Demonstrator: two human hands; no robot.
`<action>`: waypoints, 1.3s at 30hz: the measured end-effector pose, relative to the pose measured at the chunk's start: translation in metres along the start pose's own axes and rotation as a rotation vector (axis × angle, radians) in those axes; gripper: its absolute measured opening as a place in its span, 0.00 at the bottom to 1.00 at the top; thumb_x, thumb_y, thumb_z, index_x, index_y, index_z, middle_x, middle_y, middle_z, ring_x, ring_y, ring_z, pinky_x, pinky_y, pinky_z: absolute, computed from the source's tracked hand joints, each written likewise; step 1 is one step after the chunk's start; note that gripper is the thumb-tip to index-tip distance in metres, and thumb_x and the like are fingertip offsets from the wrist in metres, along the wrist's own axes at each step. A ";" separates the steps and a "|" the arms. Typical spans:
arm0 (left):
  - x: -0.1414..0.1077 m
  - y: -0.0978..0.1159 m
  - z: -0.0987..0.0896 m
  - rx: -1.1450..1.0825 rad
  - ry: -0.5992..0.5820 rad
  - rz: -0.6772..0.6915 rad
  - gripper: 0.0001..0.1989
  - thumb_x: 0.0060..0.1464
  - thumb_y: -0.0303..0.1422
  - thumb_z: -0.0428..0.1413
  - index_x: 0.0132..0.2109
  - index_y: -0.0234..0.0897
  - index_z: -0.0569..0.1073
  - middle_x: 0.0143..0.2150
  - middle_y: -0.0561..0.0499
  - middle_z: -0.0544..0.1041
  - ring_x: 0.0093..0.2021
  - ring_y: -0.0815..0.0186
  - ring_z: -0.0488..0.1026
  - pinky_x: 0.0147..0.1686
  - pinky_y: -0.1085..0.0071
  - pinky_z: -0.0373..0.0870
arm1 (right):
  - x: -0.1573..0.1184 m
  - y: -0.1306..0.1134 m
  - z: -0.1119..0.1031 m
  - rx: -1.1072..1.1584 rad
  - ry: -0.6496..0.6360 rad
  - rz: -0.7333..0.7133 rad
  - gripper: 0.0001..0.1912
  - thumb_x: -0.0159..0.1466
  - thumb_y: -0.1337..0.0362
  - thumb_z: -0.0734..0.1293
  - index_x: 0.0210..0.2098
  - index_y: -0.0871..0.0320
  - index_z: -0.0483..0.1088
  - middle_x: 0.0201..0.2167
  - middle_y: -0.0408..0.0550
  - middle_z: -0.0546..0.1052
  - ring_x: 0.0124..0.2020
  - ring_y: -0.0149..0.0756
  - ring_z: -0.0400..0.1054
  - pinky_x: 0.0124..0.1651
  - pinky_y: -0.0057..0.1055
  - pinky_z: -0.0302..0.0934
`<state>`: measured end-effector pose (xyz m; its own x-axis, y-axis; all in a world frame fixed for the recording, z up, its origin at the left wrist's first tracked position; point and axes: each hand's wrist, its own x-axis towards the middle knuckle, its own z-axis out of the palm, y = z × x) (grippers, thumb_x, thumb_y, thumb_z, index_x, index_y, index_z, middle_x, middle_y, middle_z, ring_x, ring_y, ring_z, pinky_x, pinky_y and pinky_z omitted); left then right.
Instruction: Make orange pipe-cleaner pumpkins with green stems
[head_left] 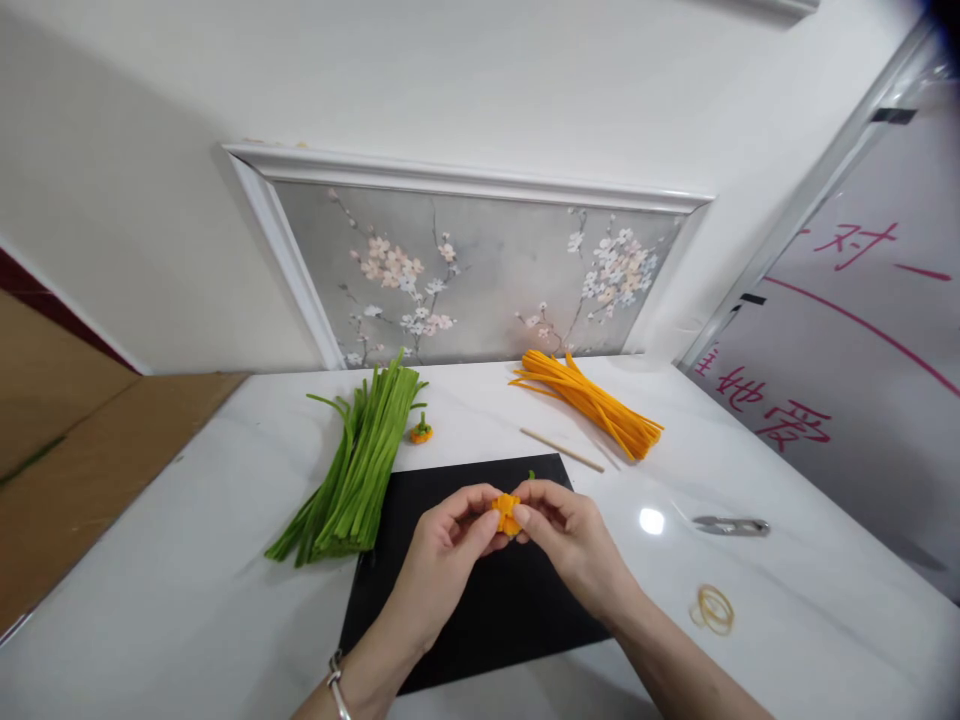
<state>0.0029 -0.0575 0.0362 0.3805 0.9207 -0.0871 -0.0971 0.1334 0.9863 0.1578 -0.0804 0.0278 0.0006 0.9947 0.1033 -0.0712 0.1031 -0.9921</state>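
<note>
Orange chenille flower above the black mat, pinched between thumbs and curled fingers of left hand and right hand, apparently mid-shaping; one small blossom seemingly done; green stems and orange stems left unworked.

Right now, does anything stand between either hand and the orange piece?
Nothing visible does: the left hand and right hand both pinch the orange piece directly, over the black mat. Its underside is mostly hidden by fingers.
</note>
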 end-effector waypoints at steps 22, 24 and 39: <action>-0.005 0.009 0.007 -0.152 0.108 0.003 0.04 0.55 0.34 0.59 0.37 0.39 0.75 0.34 0.54 0.74 0.34 0.71 0.71 0.37 0.77 0.71 | -0.001 0.008 0.000 -0.081 0.073 -0.237 0.03 0.61 0.63 0.68 0.34 0.56 0.74 0.32 0.45 0.77 0.32 0.32 0.71 0.36 0.28 0.67; -0.005 0.008 0.005 -0.046 0.081 0.034 0.06 0.55 0.35 0.58 0.40 0.39 0.76 0.37 0.52 0.76 0.36 0.69 0.72 0.40 0.74 0.71 | 0.000 0.004 -0.002 -0.011 0.047 -0.144 0.06 0.61 0.60 0.68 0.35 0.57 0.73 0.31 0.45 0.76 0.31 0.32 0.71 0.35 0.29 0.67; -0.003 0.011 -0.001 -0.046 0.015 -0.081 0.08 0.52 0.33 0.61 0.40 0.37 0.74 0.39 0.50 0.77 0.40 0.66 0.74 0.41 0.71 0.72 | 0.001 0.000 -0.004 0.069 -0.002 -0.002 0.15 0.60 0.55 0.69 0.43 0.57 0.70 0.32 0.44 0.72 0.30 0.31 0.68 0.35 0.30 0.68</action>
<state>-0.0008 -0.0585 0.0474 0.3754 0.9113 -0.1689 -0.1085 0.2242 0.9685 0.1621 -0.0792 0.0281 -0.0009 0.9945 0.1051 -0.1402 0.1039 -0.9847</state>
